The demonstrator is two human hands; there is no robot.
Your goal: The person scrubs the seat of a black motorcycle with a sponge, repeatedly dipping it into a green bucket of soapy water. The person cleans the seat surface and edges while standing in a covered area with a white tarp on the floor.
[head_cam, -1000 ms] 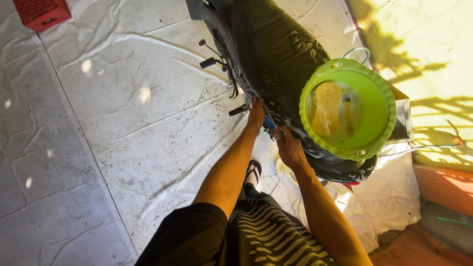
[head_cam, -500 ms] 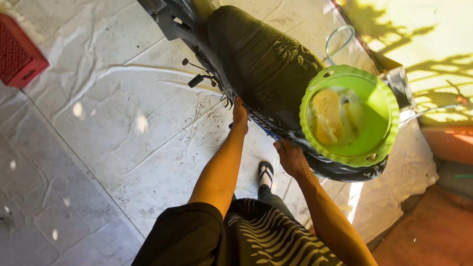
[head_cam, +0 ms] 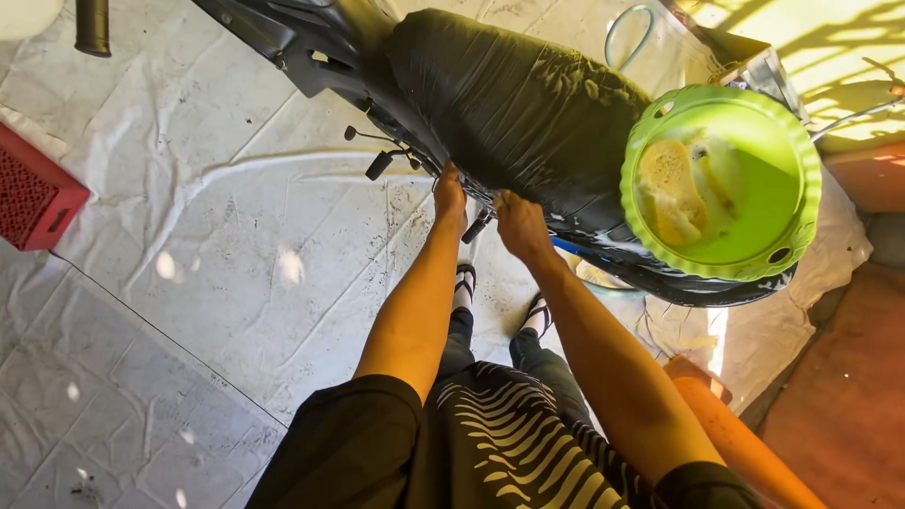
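A black motorbike with a wet, soapy black seat (head_cam: 514, 104) stands across the top of the head view. My left hand (head_cam: 450, 196) reaches under the seat's near edge and touches the bike's side by a folded footpeg (head_cam: 380, 164). My right hand (head_cam: 518, 222) rests just to the right of it on the same edge; whether either hand holds something is hidden. A green plastic basin (head_cam: 787, 141) with soapy water and a yellow sponge (head_cam: 667, 185) sits on the rear of the seat.
A red plastic crate (head_cam: 33, 200) stands at the left on the white tiled floor (head_cam: 236, 283). A light blue hose loop (head_cam: 627, 33) lies beyond the seat. My sandalled feet (head_cam: 500, 292) stand below the bike. Reddish ground lies at the right.
The view has shifted so the bike and basin sit further right and the crate lower left. My right hand has moved up to the seat's edge beside my left hand.
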